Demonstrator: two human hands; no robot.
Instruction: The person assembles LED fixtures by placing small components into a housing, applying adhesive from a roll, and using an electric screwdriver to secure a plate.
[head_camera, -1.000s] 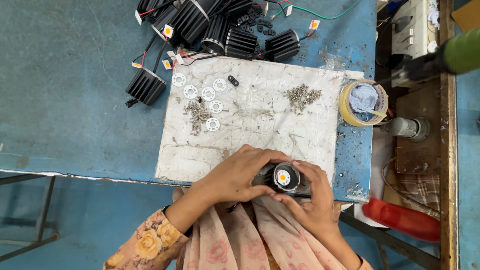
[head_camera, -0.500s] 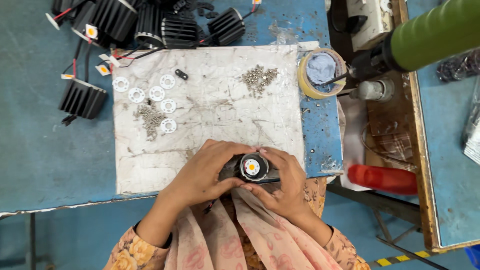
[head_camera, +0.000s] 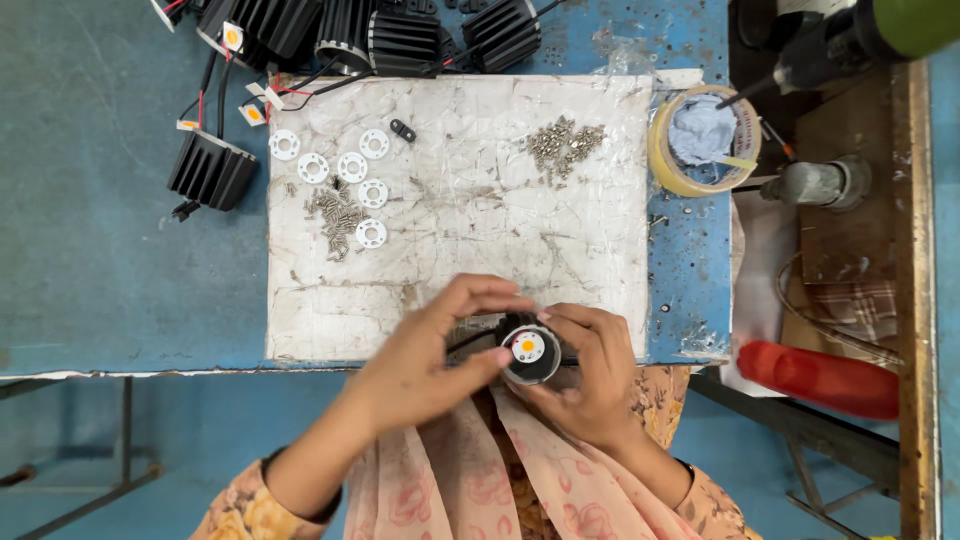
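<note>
Black finned lamp housing (head_camera: 530, 355) sits at the desk's near edge, left hand (head_camera: 440, 350) and right hand (head_camera: 590, 375) both pinching it; chip seated, five white rings (head_camera: 345, 180) and screws (head_camera: 562, 142) unused.

- The black finned body of the round lamp part (head_camera: 529, 352) is mostly covered by the left hand (head_camera: 430, 360) and right hand (head_camera: 590, 375); only its top face with the small orange-centred disc shows.
- The row of black heat sinks (head_camera: 400, 35) is cut off by the top edge.
- The green tool (head_camera: 880, 30) at the upper right runs out of the picture.
- The two piles of small screws (head_camera: 562, 145) are too small to tell apart singly.
- The stuff inside the tape roll (head_camera: 703, 135) is probably crumpled cloth or paper; unclear.
- The red bottle (head_camera: 815, 380) lies partly behind the table's edge.
</note>
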